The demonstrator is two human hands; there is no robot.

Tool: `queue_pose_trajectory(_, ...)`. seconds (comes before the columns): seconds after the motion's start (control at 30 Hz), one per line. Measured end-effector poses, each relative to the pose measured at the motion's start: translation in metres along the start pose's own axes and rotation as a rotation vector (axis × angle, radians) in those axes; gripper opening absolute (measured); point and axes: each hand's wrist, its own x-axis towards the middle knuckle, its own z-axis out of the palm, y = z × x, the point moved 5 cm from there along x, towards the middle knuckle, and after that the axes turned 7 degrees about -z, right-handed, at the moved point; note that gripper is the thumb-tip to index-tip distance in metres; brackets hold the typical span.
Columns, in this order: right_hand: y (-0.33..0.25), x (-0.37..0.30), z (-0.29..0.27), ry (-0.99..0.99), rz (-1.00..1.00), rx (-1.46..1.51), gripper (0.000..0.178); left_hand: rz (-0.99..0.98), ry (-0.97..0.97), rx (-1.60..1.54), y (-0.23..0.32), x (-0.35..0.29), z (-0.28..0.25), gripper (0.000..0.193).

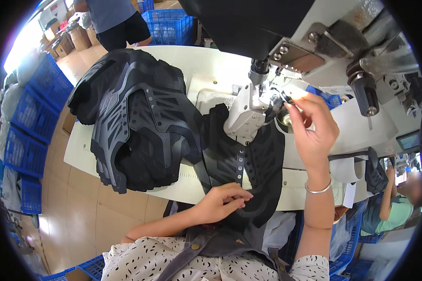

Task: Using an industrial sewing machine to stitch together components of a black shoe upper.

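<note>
Several stacked uppers (147, 114) lie at nine o'clock. The half-open left hand (222, 202), at six, should steady the black upper (267, 161), at four; beside the sewing machine (245, 114), the right hand (317, 129), at three, pinches carefully, any contents unclear.

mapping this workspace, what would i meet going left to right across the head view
Blue crates at the left rim, pile of black uppers, left hand, right hand, co-worker in green.
</note>
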Motion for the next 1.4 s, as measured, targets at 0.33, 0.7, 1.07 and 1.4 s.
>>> queue_pose_trajectory(0.33,0.0,0.025,0.01,-0.444,-0.186,-0.048,0.017,0.07,-0.029,-0.068,-0.004,0.002,-0.008,0.018)
queue_pose_trajectory(0.7,-0.003,0.029,0.015,-0.554,-0.106,0.017,0.012,0.08,-0.066,-0.099,-0.009,0.005,-0.005,0.018)
queue_pose_trajectory(1.07,-0.006,0.017,0.015,-0.506,-0.203,-0.057,0.019,0.227,0.068,0.22,0.052,-0.035,-0.011,0.018)
queue_pose_trajectory(1.4,-0.082,-0.055,0.069,-0.376,0.024,0.32,0.035,0.268,1.463,0.744,0.13,-0.193,-0.216,0.029)
